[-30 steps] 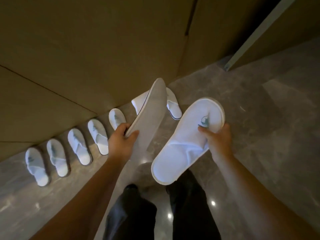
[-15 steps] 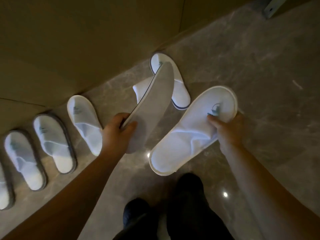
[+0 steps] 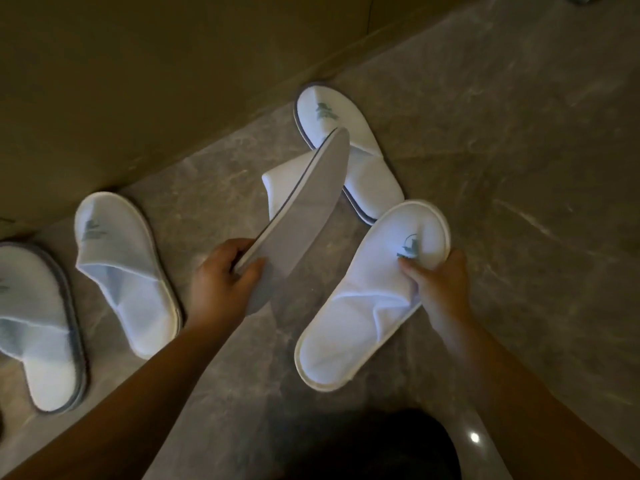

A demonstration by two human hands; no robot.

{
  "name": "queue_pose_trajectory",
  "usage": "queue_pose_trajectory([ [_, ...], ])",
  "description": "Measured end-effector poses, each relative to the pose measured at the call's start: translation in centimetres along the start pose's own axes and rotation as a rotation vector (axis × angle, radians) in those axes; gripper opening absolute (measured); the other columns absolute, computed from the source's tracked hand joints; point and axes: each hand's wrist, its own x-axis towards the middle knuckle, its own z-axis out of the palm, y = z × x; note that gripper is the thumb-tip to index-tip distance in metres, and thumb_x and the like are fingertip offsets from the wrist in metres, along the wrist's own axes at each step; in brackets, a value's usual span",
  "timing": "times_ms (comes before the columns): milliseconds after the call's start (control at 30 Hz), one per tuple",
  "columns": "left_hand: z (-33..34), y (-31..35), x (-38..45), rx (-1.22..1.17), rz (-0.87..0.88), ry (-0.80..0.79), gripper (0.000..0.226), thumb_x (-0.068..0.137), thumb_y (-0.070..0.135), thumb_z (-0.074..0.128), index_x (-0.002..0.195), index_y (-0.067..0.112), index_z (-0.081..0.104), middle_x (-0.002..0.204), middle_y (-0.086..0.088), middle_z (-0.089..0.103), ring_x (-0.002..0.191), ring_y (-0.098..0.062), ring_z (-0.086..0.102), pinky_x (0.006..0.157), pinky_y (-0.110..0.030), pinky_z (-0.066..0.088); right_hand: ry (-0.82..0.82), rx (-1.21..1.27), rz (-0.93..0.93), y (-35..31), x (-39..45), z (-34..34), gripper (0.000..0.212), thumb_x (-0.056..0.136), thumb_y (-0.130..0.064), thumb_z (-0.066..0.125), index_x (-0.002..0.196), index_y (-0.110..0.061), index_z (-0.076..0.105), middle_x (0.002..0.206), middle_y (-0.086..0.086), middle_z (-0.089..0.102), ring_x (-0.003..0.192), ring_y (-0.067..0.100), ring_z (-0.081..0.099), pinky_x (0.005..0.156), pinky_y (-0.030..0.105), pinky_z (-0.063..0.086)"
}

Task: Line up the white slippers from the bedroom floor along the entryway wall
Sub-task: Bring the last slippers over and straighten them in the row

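Lower now than a second ago: both hands have dropped toward the floor (image 3: 519, 150) with their slippers, and the row along the wall (image 3: 173, 81) fills far more of the view. Wall runs diagonally across the upper left, tan and bare. Marble floor below it, a bright spot of light near the bottom edge. Row so far, seen from here: a grey-trimmed slipper (image 3: 38, 323) at the left edge, a white-trimmed slipper (image 3: 124, 271) next to it, then a gap, then a logo slipper (image 3: 346, 147) lying askew near the wall with another white piece (image 3: 280, 188) partly hidden beside it. Right hand (image 3: 440, 289) pinches the heel end of an upright slipper (image 3: 363, 299), thumb on the printed insole, toe pointing back toward the person's dark trousers (image 3: 363, 445). Left hand (image 3: 221, 282) grips a second slipper turned on edge (image 3: 304, 209), grey sole facing up, thumb pressed to the sole; its far tip overlaps the askew pair. Both held slippers are off the floor or barely touching; cannot tell which. Step in hand, as I read it: setting these two into the row. To do it well, roll the left one sole-down first, seat it in the gap beside the white-trimmed one, heel to the wall like its neighbours, then match the right one's angle and spacing. The askew pair probably wants straightening after.
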Motion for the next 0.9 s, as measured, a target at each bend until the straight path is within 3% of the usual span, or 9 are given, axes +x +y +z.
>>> queue_pose_trajectory([
  [133,-0.8,-0.9,-0.3,0.004,-0.044,0.046,0.017,0.083,0.015,0.058,0.100,0.016,0.060,0.090,0.002,0.056,0.077,-0.016,0.052,0.061,-0.026,0.037,-0.014,-0.045,-0.049,-0.7,0.0,1.1,0.070,0.067,-0.017,0.078,0.124,-0.005,0.037,0.117,0.012,0.052,0.098,0.026,0.055,0.084,0.040,0.051],
  [267,-1.2,-1.5,-0.5,-0.014,-0.056,0.068,0.019,0.085,0.019,0.056,0.104,0.017,0.060,0.093,0.005,0.056,0.079,-0.013,0.052,0.064,-0.025,0.039,0.027,-0.114,-0.019,0.3,0.3,1.2,0.075,0.068,-0.017,0.076,0.129,-0.006,0.033,0.129,0.017,0.048,0.113,0.033,0.052,0.093,0.044,0.049],
  [467,-0.6,-0.9,-1.0,-0.019,0.018,0.042,0.015,0.083,0.021,0.058,0.098,0.022,0.059,0.089,0.006,0.056,0.073,-0.006,0.049,0.063,-0.026,0.039,0.070,-0.391,-0.132,-1.0,-0.2,0.6,0.097,0.066,-0.033,0.077,0.141,-0.010,0.021,0.146,0.017,0.029,0.133,0.034,0.030,0.106,0.049,0.034],
  [600,-0.1,1.1,-1.1,0.000,0.111,-0.033,0.028,0.079,0.027,0.052,0.103,0.018,0.062,0.094,0.009,0.056,0.083,-0.009,0.051,0.066,-0.020,0.036,-0.155,-0.150,-0.202,-5.2,-2.0,1.6,0.072,0.073,-0.031,0.072,0.132,-0.013,0.034,0.132,0.008,0.045,0.116,0.022,0.047,0.093,0.031,0.043],
  [700,-0.4,3.1,-1.2,0.059,0.285,-0.097,0.031,0.077,0.020,0.053,0.104,0.012,0.065,0.092,0.008,0.054,0.080,-0.004,0.051,0.066,-0.004,0.032,-0.328,0.076,-0.086,-8.9,-3.2,2.8,0.058,0.074,-0.033,0.069,0.122,-0.017,0.041,0.120,0.006,0.056,0.104,0.018,0.056,0.093,0.036,0.046],
  [767,-0.8,4.0,-1.3,0.085,0.375,-0.117,0.028,0.076,0.016,0.056,0.101,0.009,0.066,0.088,0.002,0.061,0.083,-0.007,0.049,0.072,0.002,0.030,-0.338,0.169,-0.054,-10.9,-3.5,3.6,0.050,0.074,-0.029,0.070,0.115,-0.016,0.044,0.112,0.007,0.060,0.098,0.018,0.060,0.089,0.039,0.051],
  [900,-1.7,4.8,-1.1,0.039,0.475,-0.122,0.027,0.078,0.020,0.058,0.098,0.005,0.067,0.085,-0.012,0.069,0.084,-0.010,0.052,0.072,-0.015,0.039,-0.258,0.208,-0.068,-12.8,-3.7,4.4,0.053,0.071,-0.016,0.073,0.115,0.000,0.047,0.112,0.020,0.062,0.091,0.027,0.064,0.062,0.035,0.059],
])
